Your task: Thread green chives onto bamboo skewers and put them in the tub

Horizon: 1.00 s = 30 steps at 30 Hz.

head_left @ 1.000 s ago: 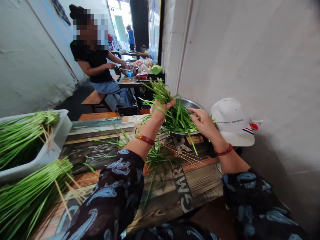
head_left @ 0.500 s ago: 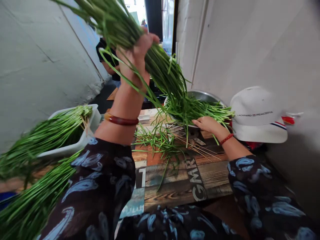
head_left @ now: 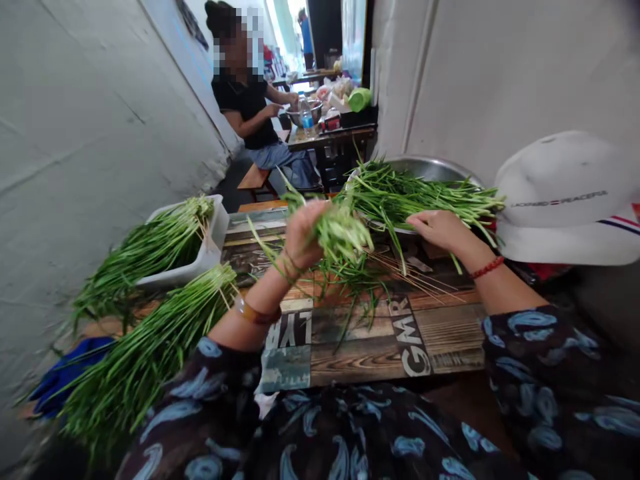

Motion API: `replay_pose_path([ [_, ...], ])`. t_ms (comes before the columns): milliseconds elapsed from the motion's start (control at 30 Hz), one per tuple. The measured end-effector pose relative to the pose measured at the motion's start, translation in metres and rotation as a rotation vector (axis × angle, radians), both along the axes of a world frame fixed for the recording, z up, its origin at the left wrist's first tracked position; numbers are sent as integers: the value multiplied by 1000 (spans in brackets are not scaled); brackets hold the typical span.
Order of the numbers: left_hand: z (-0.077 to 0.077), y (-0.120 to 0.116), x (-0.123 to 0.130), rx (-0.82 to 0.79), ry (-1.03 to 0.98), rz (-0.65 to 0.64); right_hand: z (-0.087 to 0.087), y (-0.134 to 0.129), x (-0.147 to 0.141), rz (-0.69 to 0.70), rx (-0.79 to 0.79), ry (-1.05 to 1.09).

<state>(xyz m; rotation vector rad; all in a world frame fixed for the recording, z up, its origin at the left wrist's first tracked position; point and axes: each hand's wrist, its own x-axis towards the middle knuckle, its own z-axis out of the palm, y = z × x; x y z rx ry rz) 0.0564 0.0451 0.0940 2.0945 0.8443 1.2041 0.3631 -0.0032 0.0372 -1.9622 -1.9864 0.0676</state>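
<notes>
My left hand point(head_left: 304, 235) is closed around a bunch of chives point(head_left: 345, 232), held over the table with its pale, blurred stem ends turned to the right. A few loose green strands trail at its wrist. My right hand point(head_left: 440, 230) rests at the near rim of a metal basin point(head_left: 445, 167), thumb and fingers pinched together; what is between them is hidden. More chives point(head_left: 415, 193) lie across the basin, with pale ends at the right. Below the left hand, loose chive scraps point(head_left: 357, 283) and thin wooden skewers point(head_left: 425, 283) lie on the patterned table point(head_left: 360, 363).
A white tub point(head_left: 217, 230) of chives stands at the left, with another chive pile point(head_left: 165, 340) in front and a blue cloth point(head_left: 75, 373) beside it. A white cap point(head_left: 565, 200) sits at the right. A seated person point(head_left: 250, 113) works at a table behind.
My left hand has come down from high up with the chives, whose pale ends now show. My right hand stays by the basin. The view has shifted, revealing the seated person.
</notes>
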Motion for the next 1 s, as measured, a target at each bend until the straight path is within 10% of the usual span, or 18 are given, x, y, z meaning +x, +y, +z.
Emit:
replay_pose_path([
  [133,-82,-31,-4,287,830,-96,12,-42,-13,113,291,130],
  [233,-110,-45,-2,413,1053,-27,17,-82,-29,94,371,285],
  [400,-113,-51,7,385,1091,127,-13,-110,-63,277,113,464],
  [667,-105,-54,-10,301,1003,-7,-87,-35,-69,250,145,195],
  [1000,-109,-67,-46,276,1006,-106,-107,-18,-60,261,46,-7],
])
